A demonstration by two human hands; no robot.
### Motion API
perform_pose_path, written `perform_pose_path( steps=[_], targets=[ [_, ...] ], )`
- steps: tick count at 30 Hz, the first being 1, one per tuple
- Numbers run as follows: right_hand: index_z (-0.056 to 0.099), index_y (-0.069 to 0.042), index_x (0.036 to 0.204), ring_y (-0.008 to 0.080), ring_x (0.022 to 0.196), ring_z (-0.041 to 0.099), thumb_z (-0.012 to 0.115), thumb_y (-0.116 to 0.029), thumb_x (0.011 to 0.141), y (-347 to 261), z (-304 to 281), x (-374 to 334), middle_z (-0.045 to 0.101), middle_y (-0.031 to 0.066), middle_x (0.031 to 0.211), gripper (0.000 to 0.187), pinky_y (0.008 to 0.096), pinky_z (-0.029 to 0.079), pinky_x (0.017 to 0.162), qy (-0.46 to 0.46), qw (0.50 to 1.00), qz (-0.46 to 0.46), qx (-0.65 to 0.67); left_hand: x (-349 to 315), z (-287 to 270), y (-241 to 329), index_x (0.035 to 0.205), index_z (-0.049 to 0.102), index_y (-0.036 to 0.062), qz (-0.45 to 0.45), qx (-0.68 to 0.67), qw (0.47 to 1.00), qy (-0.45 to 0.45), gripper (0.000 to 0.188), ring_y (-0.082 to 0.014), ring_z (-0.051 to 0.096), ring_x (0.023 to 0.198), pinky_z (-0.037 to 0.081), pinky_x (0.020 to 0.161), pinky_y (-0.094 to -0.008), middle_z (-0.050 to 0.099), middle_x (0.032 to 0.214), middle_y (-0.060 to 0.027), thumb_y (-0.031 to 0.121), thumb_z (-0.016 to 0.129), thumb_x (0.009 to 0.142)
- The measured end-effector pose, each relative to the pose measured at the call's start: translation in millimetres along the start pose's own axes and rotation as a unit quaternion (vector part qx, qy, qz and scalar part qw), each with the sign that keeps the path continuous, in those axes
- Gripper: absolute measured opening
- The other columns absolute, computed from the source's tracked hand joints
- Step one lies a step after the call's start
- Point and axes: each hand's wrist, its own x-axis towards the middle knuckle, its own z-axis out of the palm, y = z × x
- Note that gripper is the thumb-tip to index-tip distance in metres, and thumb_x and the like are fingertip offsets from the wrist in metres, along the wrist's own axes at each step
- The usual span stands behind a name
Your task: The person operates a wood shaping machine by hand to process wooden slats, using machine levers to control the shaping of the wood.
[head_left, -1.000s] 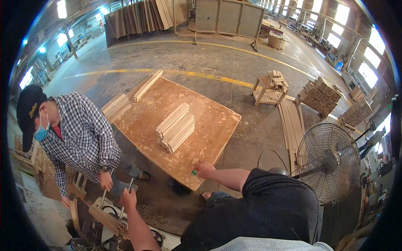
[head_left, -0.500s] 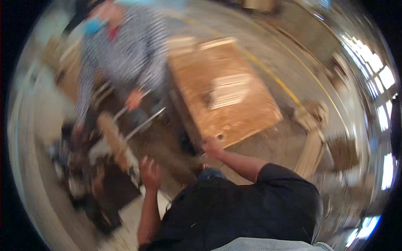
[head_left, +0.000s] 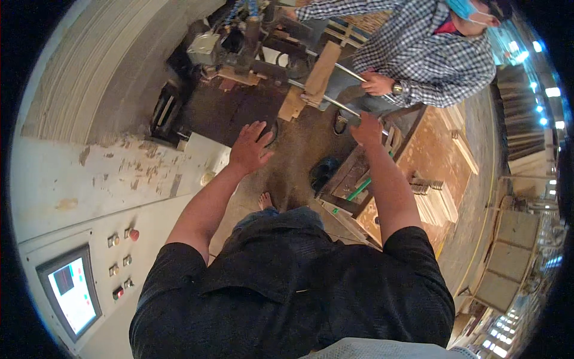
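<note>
My left hand (head_left: 250, 148) is open with its fingers spread, held in the air beside the dark machine bed (head_left: 222, 110) and holding nothing. At the near end of a shiny metal rod (head_left: 338, 105), my right hand (head_left: 367, 130) is closed around it. A wooden board (head_left: 323, 69) lies across this rod and a second, parallel metal rod (head_left: 351, 70). Below that board, a smaller wood piece (head_left: 291, 104) sits by the rod. Across from me, a co-worker in a checked shirt has a hand (head_left: 378, 84) at the end of the second rod.
To my left stands a pale machine cabinet with a lit screen (head_left: 70, 294) and several buttons (head_left: 114, 240). A wooden table (head_left: 421, 140) at my right bears stacked wood strips (head_left: 438, 203). Under its edge lies a green bar (head_left: 359, 190). Machine parts (head_left: 233, 42) fill the far left.
My view has swung left toward the machine, and the picture has sharpened. My right hand has gone from the table corner to the metal rod. My left hand stays open.
</note>
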Motion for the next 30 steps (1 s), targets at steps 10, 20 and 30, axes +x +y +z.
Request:
perform_pose_path(
  steps=[10,20,30],
  targets=[
    [0.067,0.009,0.091,0.0367,0.092,0.067,0.058,-0.04,0.089,7,2,75,0.068,0.0265,0.093,0.049,0.0484,0.05,0.087,-0.389,0.921,-0.015,-0.027,108,8,-81,0.125,0.058,0.0042,-0.121,-0.006,0.987,0.11,0.051,-0.0408,0.05,0.117,0.04,0.1,-0.051,0.058,0.123,-0.0214,0.036,0.066,0.086],
    [0.066,-0.003,0.105,0.0413,0.088,0.066,0.058,-0.041,0.087,48,7,69,0.068,0.0232,0.09,0.042,0.0503,0.052,0.082,-0.321,0.943,-0.084,0.032,158,14,-79,0.122,0.062,0.0136,-0.234,0.098,0.967,0.012,0.037,-0.0399,0.052,0.114,0.033,0.1,-0.0563,0.061,0.115,-0.0238,0.037,0.055,0.093],
    [0.062,-0.005,0.099,0.038,0.096,0.065,0.061,-0.038,0.081,33,-6,61,0.067,0.0191,0.1,0.038,0.0488,0.052,0.085,-0.233,0.971,-0.049,-0.021,155,24,-87,0.12,0.064,0.0143,-0.211,0.122,0.969,0.029,0.037,-0.0397,0.05,0.115,0.032,0.1,-0.0547,0.062,0.114,-0.0225,0.038,0.058,0.091]
  ],
)
